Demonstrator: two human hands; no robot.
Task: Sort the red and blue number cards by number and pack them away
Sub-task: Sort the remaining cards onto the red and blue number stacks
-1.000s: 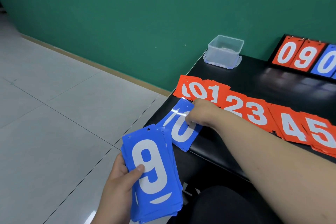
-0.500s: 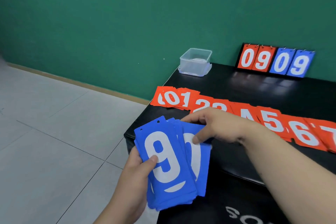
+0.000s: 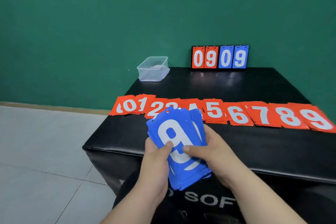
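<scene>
Red cards [image 3: 214, 112] lie ordered at twelve o'clock; left hand [image 3: 156, 154] and right hand [image 3: 211, 152] clasp the blue stack [image 3: 174, 131], seemingly unsorted, in curled fingers.

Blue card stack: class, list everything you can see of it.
The blue stack is a thick, slightly fanned pile of glossy, plastic-looking cards; the top one shows a white 9 and holes near its top edge. Tilted above the black table, it is gripped by the left hand and right hand, thumbs on top, and hides part of the red row.
</scene>
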